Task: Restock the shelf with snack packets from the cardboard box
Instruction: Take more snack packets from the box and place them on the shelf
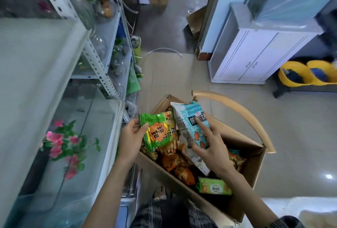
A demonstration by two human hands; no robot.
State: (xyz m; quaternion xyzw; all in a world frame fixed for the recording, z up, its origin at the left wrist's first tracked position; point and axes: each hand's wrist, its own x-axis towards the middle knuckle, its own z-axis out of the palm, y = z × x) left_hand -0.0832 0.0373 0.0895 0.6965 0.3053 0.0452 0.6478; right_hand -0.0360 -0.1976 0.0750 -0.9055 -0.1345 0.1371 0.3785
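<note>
Your left hand (129, 137) is pinching a green packet (160, 131) over the cardboard box (242, 143). Your right hand (212, 147) is gripping a pale blue packet (191, 127), index finger lying straight.

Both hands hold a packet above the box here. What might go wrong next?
1. The right hand grips the blue packet with fingers spread, so it may slip back into the cardboard box.
2. The shelf beside the left hand holds glass bowls and pink flowers; swinging the green packet in could knock them.
</note>
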